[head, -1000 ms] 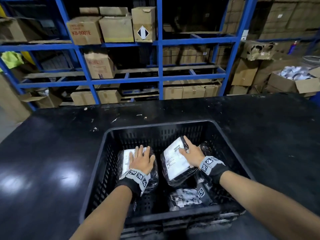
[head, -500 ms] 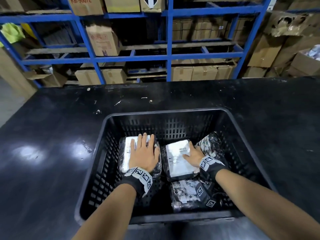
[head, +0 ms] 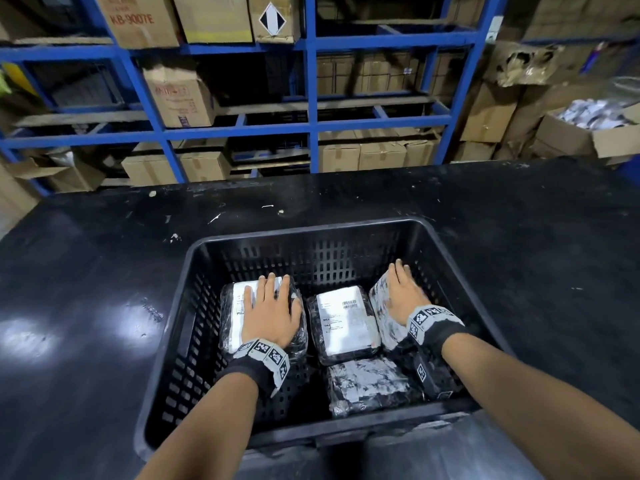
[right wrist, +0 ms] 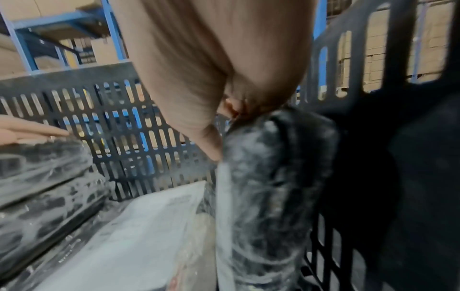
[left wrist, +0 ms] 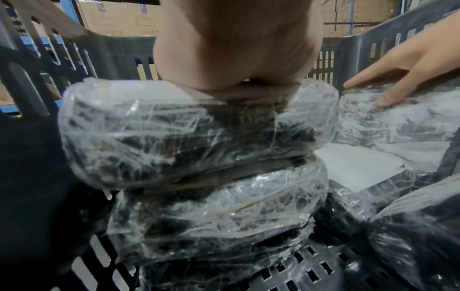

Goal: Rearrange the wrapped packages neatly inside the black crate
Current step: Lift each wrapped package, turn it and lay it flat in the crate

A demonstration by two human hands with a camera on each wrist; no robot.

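Inside the crate (head: 180,327) on the worktop (head: 86,278), the left stack (head: 230,317) and middle package (head: 343,320) lie flat, one package (head: 367,382) sits nearer; squaring up remains, I judge. Left hand (head: 270,313) presses flat, fingers straight, on the stack. Right hand (head: 403,296) has left the middle package and now grips a tilted package (head: 381,306) by the right wall.
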